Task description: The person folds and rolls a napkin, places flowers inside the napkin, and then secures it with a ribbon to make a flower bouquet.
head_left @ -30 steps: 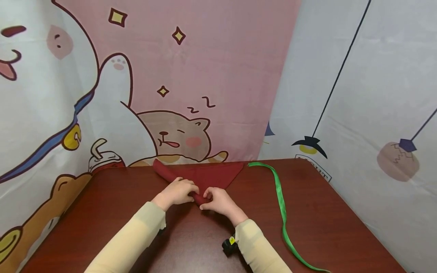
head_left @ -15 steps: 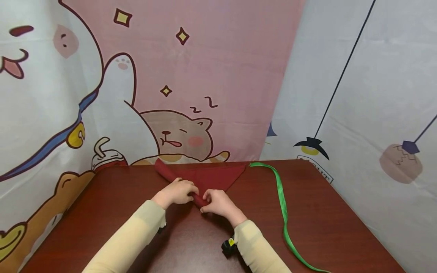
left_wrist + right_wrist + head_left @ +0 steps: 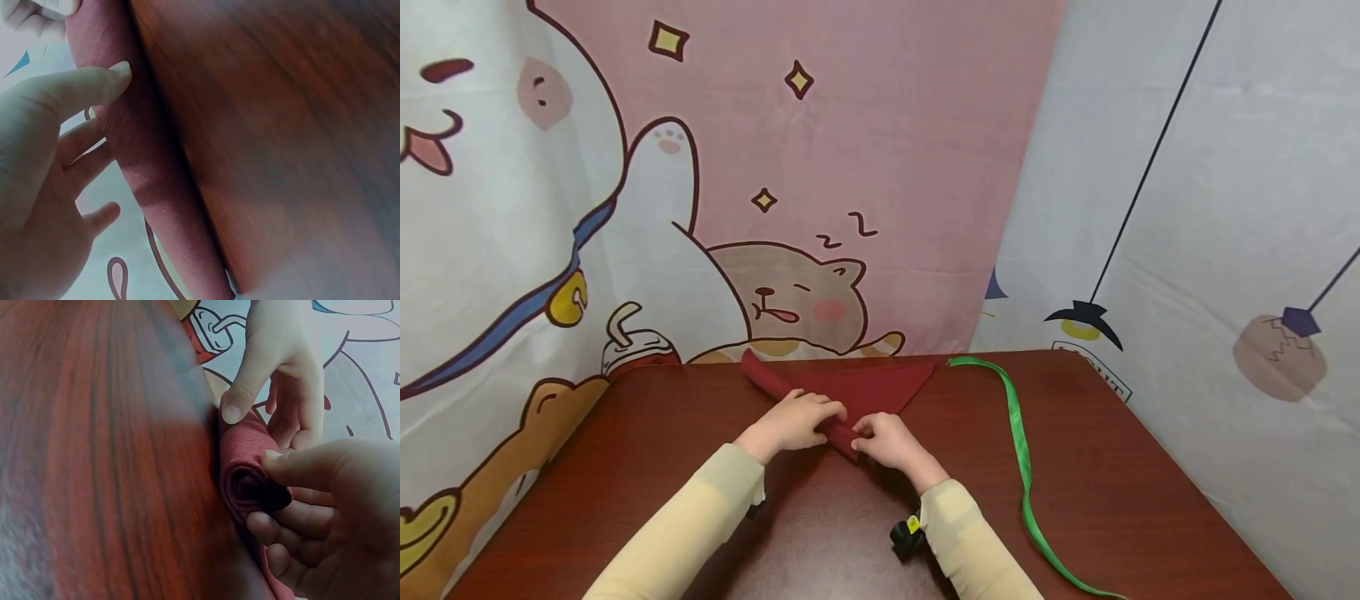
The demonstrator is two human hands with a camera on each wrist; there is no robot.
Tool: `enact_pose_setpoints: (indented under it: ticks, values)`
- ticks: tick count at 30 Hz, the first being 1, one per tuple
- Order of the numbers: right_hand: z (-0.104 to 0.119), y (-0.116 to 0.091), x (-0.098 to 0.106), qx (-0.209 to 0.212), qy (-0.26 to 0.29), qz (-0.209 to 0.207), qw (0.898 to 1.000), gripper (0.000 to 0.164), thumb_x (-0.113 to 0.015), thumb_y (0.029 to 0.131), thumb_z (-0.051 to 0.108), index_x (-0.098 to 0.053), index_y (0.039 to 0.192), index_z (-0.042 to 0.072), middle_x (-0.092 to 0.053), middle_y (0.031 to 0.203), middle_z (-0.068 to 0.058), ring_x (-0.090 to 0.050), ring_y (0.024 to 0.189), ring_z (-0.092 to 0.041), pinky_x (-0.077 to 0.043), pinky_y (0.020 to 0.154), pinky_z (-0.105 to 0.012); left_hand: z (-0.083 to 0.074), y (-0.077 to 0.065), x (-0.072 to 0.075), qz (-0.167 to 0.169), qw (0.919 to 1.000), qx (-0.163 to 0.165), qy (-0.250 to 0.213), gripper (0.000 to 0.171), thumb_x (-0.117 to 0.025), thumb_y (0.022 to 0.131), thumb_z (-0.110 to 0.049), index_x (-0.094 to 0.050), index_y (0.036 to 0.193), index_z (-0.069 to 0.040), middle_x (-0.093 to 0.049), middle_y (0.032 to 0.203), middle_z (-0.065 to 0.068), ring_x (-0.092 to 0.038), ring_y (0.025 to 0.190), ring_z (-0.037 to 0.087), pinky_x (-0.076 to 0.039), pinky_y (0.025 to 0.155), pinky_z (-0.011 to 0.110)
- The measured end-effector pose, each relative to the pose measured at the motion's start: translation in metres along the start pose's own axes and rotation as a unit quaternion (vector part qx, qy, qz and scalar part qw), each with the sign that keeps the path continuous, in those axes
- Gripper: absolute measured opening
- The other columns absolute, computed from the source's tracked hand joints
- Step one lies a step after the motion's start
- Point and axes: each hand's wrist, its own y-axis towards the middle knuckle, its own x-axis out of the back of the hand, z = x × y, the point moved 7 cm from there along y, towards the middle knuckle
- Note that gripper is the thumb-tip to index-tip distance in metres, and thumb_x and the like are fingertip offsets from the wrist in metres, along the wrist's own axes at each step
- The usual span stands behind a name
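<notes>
cloth (image 3: 868, 390): 1 | ribbon (image 3: 1022, 454): 1 | table (image 3: 1112, 467): 1 | grip (image 3: 793, 423) (image 3: 890, 442): 2

Passable over table (image 3: 632, 450) at left, and between cloth (image 3: 859, 387) and ribbon (image 3: 1020, 443) at right. Obstructed far by backdrop (image 3: 895, 125), partly near by sleeves (image 3: 688, 525).

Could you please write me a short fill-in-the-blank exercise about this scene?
1. The left grip and right grip hold a partly rolled cloth coloured ____.
2. A ribbon, coloured ____, lies on the table.
3. In the head view, the cloth is to the ____ of the ribbon.
4. The grip nearer the ribbon is the ____ one.

Missing words: red; green; left; right.
</notes>
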Motion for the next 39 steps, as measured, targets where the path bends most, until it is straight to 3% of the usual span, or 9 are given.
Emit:
enact_pose_setpoints:
  ticks: [4, 8, 12, 20, 27, 34, 39]
  values:
    - [-0.008, 0.002, -0.002, -0.023, -0.015, 0.006, 1.0, 0.017, -0.066, 0.088, 0.008, -0.071, 0.101, -0.003, -0.071, 0.094, -0.01, -0.065, 0.091, -0.021, -0.051, 0.08, -0.038, -0.005, 0.001, 0.0, -0.013, 0.9998, -0.013, 0.001, 0.04, -0.079, 0.078, -0.012, -0.063, 0.112, -0.024, -0.063, 0.113, -0.003, -0.056, 0.112, 0.022, -0.031, 0.1, 0.059]
    - [-0.013, 0.003, -0.002, -0.029, -0.038, 0.001, 0.999, 0.016, -0.066, 0.089, 0.009, -0.073, 0.1, -0.001, -0.07, 0.097, -0.009, -0.064, 0.095, -0.024, -0.05, 0.083, -0.039, -0.009, 0.002, 0.0, -0.026, 0.9994, -0.021, 0.006, 0.04, -0.081, 0.077, -0.013, -0.062, 0.111, -0.024, -0.062, 0.112, -0.003, -0.056, 0.111, 0.021, -0.032, 0.099, 0.057]
    - [-0.015, 0.003, 0.001, -0.039, -0.046, -0.009, 0.998, 0.016, -0.067, 0.088, 0.01, -0.074, 0.098, 0.0, -0.067, 0.094, -0.009, -0.062, 0.094, -0.025, -0.048, 0.083, -0.039, -0.011, 0.004, -0.002, -0.032, 0.999, -0.026, 0.017, 0.042, -0.081, 0.077, -0.015, -0.062, 0.112, -0.025, -0.062, 0.113, -0.005, -0.056, 0.112, 0.019, -0.033, 0.1, 0.053]
    - [-0.02, 0.002, 0.007, -0.064, -0.006, -0.049, 0.997, 0.014, -0.072, 0.082, 0.008, -0.065, 0.094, 0.006, -0.055, 0.075, 0.0, -0.05, 0.068, -0.013, -0.042, 0.063, -0.03, -0.014, 0.008, -0.006, -0.047, 0.9975, -0.039, 0.035, 0.043, -0.082, 0.075, -0.016, -0.062, 0.112, -0.025, -0.063, 0.113, -0.004, -0.057, 0.111, 0.019, -0.034, 0.1, 0.054]
    - [-0.016, 0.003, 0.007, -0.03, -0.008, -0.05, 0.998, 0.007, -0.072, 0.083, 0.012, -0.066, 0.086, 0.01, -0.057, 0.08, 0.002, -0.054, 0.076, -0.014, -0.045, 0.069, -0.03, -0.015, 0.011, -0.006, -0.056, 0.9965, -0.042, 0.046, 0.031, -0.08, 0.077, -0.016, -0.067, 0.104, -0.025, -0.064, 0.108, -0.004, -0.058, 0.108, 0.02, -0.034, 0.1, 0.055]
    - [-0.011, 0.005, 0.002, -0.017, -0.029, -0.015, 0.999, 0.032, -0.084, 0.073, 0.027, -0.066, 0.092, 0.008, -0.06, 0.087, 0.001, -0.056, 0.081, -0.014, -0.047, 0.076, -0.031, -0.015, 0.011, -0.005, -0.046, 0.9972, -0.033, 0.049, 0.026, -0.078, 0.08, -0.019, -0.07, 0.104, -0.024, -0.064, 0.107, -0.003, -0.057, 0.108, 0.021, -0.034, 0.101, 0.055]
    - [-0.005, 0.004, -0.001, -0.005, -0.067, 0.003, 0.998, 0.037, -0.087, 0.069, 0.027, -0.065, 0.093, 0.01, -0.06, 0.087, 0.003, -0.055, 0.081, -0.012, -0.047, 0.077, -0.03, -0.015, 0.011, -0.005, -0.032, 0.9982, -0.031, 0.039, 0.024, -0.077, 0.08, -0.018, -0.07, 0.103, -0.024, -0.065, 0.104, -0.004, -0.059, 0.106, 0.02, -0.031, 0.102, 0.058]
